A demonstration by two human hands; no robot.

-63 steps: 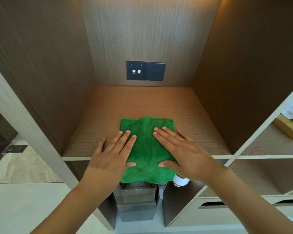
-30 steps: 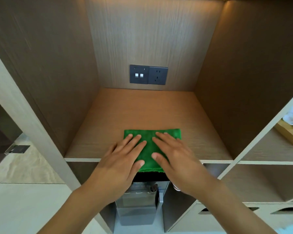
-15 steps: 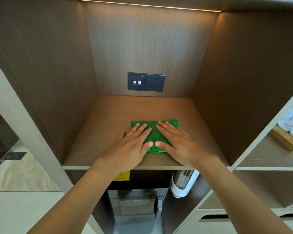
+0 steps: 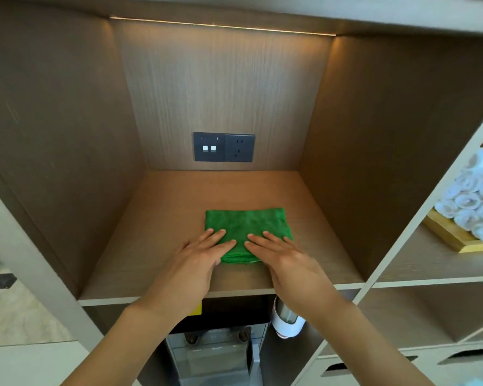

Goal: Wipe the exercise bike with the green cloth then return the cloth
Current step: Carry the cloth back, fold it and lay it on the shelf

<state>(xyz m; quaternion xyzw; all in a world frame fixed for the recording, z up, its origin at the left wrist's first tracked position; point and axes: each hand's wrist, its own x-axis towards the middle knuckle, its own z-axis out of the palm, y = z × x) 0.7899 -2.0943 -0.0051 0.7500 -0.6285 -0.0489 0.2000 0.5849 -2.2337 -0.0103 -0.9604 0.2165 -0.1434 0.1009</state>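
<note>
Green cloth folded to a flat rectangle, lying on wooden shelf inside cabinet niche, roughly centre, a bit toward front edge. Left hand palm-down, fingers straight and spread flat, tips resting on cloth's near-left part; no grip, just lying on top. Right hand same: palm-down, fingers extended flat over cloth's near-right part, nothing pinched or held. Both forearms reaching in from below frame. Dark switch/socket plate on back wall above shelf, well apart from cloth. LED strip lit along niche top. Rolled white towels on wooden tray in next compartment to the right. Below shelf: white cup dispenser, partly hidden by right wrist. Exercise bike not in frame.
</note>
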